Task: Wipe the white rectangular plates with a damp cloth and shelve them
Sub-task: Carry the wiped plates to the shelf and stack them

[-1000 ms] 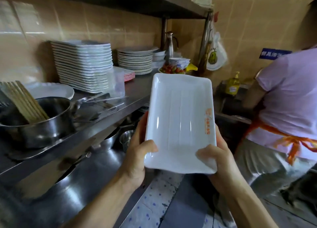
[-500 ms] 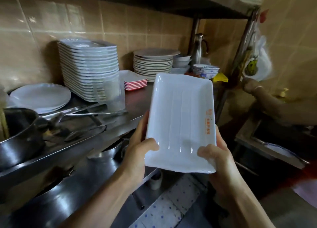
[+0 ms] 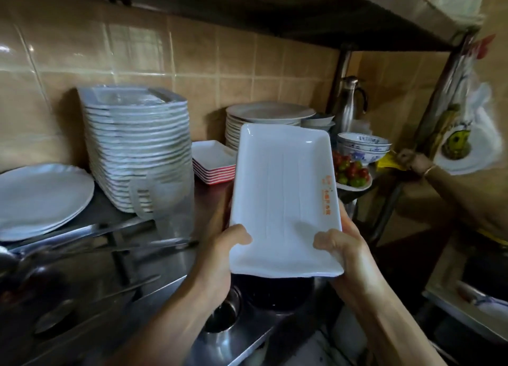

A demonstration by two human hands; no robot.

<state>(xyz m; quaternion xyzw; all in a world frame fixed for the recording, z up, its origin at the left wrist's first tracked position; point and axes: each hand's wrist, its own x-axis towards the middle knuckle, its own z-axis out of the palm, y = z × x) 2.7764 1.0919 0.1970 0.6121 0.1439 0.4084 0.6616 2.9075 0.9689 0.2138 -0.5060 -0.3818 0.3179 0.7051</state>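
Observation:
I hold a white rectangular plate [image 3: 283, 200] with orange print on its right rim, tilted up in front of me over the steel shelf. My left hand [image 3: 222, 258] grips its near left corner, thumb on top. My right hand [image 3: 343, 253] grips the near right corner, thumb on top. A tall stack of white rectangular plates [image 3: 137, 151] stands on the shelf to the left, against the tiled wall. No cloth is visible.
On the steel shelf [image 3: 170, 269] lie round white plates [image 3: 41, 198], small red-edged square dishes [image 3: 213, 162], a stack of round plates [image 3: 264, 118], blue-patterned bowls [image 3: 362, 145], a dish of chillies [image 3: 351, 173], a clear jug [image 3: 167, 200] and tongs [image 3: 110, 239]. Another person's hand [image 3: 412, 160] reaches in at right.
The view has closed in on the shelf and swung left. The plate is carried nearer to the stacks, still held by both hands. The other person's arm has shifted at right.

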